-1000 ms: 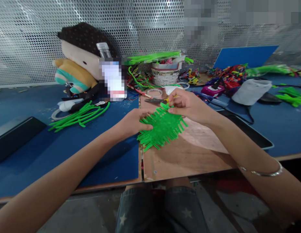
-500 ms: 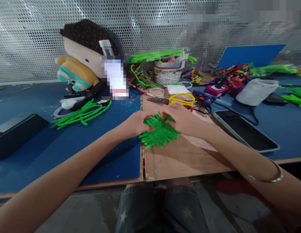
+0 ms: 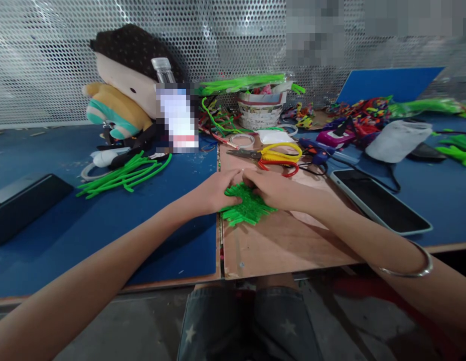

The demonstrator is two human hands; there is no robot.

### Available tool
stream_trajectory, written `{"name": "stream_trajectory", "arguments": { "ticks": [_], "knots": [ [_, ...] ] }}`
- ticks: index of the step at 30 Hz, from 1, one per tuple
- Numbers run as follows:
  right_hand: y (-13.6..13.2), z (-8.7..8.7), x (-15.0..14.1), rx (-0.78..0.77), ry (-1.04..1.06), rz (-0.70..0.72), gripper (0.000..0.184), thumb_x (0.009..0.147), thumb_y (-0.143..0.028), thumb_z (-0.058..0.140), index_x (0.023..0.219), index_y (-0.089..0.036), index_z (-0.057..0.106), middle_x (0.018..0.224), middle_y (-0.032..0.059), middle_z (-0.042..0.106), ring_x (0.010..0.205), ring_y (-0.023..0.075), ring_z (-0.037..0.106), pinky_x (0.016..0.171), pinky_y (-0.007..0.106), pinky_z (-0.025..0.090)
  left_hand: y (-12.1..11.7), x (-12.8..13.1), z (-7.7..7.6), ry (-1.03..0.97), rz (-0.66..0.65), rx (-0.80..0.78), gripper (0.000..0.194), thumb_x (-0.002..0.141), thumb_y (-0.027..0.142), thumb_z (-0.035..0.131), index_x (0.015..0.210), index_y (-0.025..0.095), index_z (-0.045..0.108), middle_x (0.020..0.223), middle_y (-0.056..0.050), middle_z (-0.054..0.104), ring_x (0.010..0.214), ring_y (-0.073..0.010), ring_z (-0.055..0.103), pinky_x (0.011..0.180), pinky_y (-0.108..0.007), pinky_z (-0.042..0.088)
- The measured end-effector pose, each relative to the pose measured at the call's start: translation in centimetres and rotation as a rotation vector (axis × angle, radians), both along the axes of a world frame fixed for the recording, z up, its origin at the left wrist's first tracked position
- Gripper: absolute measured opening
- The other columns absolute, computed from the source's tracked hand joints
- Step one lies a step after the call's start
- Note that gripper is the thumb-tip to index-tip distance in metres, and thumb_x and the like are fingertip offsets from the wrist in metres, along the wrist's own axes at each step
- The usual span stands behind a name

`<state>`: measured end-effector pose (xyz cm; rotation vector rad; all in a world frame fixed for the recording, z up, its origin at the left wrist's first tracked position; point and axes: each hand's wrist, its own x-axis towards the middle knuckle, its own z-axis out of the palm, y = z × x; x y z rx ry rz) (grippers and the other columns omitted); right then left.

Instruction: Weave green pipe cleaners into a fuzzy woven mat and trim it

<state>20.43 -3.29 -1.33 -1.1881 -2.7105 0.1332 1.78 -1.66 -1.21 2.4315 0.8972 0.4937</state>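
Blue tabletop (image 3: 172, 250) and bare brown wooden board (image 3: 278, 250) are meeting at a seam below the left hand (image 3: 215, 193), their near edges running above dark denim shorts (image 3: 213, 326). Farther in from that edge, over the board and just right of the seam, a spiky-edged mat of bright green fuzzy stems (image 3: 251, 204) is sitting between the hands; whether its underside is touching the wood, I cannot tell. The left hand is holding the mat's left side in a narrow grip, thumb on top, fingers mostly out of view. The right hand (image 3: 276, 190) is bunching its fingers around the far right part, its knuckles hiding exactly what the fingertips are pinching. In my judgement this is fiddly work along the stem ends, so the left thumb is best pressing flat close to the worked spot while the right fingertips are handling one end at a time; tugging hard would be risking a warped mat or loosened neighbours. Left of the board, a loose bundle of slim green fuzzy stems (image 3: 125, 175) is lying on the tabletop. Beyond the hands, dark-bladed scissors with yellow and red handles (image 3: 261, 152) are lying near the board's far edge. Toward the tabletop's far edge, a white woven basket (image 3: 260, 118) is standing before a silver perforated metal wall (image 3: 236, 35).
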Motion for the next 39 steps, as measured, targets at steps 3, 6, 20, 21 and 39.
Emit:
{"name": "stream_trajectory", "arguments": {
  "ticks": [3,6,20,21,39],
  "knots": [
    [0.05,0.08,-0.11,-0.014,-0.016,0.004,0.028,0.065,0.001,0.044,0.090,-0.013,0.045,0.074,0.0046,0.053,0.057,0.0115,0.036,0.051,0.024,0.022,-0.04,0.02,-0.01,0.007,-0.002,0.005,0.051,0.068,0.022,0.062,0.116,0.011,0.050,0.105,-0.010,0.061,0.093,-0.0234,0.057,0.080,-0.034,0.043],
    [0.16,0.32,-0.24,-0.049,0.011,0.008,0.027,0.065,0.001,0.044,0.087,-0.014,0.046,0.074,0.0042,0.054,0.057,0.0115,0.036,0.051,0.024,0.024,-0.09,0.01,-0.07,0.037,0.025,0.013,0.050,0.068,0.021,0.062,0.116,0.010,0.050,0.099,-0.010,0.062,0.088,-0.0229,0.057,0.077,-0.034,0.043],
    [0.27,-0.09,0.22,-0.065,0.198,0.043,0.020,0.063,-0.001,0.045,0.076,-0.017,0.042,0.070,0.0011,0.050,0.060,0.0119,0.039,0.056,0.024,0.025,-0.07,0.02,-0.12,0.074,0.047,0.018,0.056,0.069,0.023,0.063,0.121,0.011,0.047,0.119,-0.015,0.057,0.106,-0.0278,0.054,0.088,-0.039,0.042],
    [0.22,-0.15,0.23,-0.052,0.213,0.063,0.020,0.064,-0.001,0.044,0.075,-0.017,0.043,0.070,0.0011,0.050,0.061,0.0120,0.039,0.057,0.024,0.026,-0.07,0.02,-0.12,0.077,0.045,0.017,0.054,0.069,0.022,0.063,0.120,0.011,0.048,0.118,-0.014,0.057,0.105,-0.0277,0.054,0.088,-0.040,0.042],
    [-0.26,-0.11,0.07,0.044,0.153,0.135,0.023,0.067,0.000,0.039,0.079,-0.016,0.050,0.079,0.0047,0.056,0.066,0.0141,0.043,0.060,0.024,0.027,0.02,-0.10,-0.24,0.067,0.021,0.018,0.037,0.070,0.022,0.061,0.106,0.014,0.056,0.101,-0.009,0.060,0.092,-0.0236,0.055,0.082,-0.037,0.042]
  ]
}}
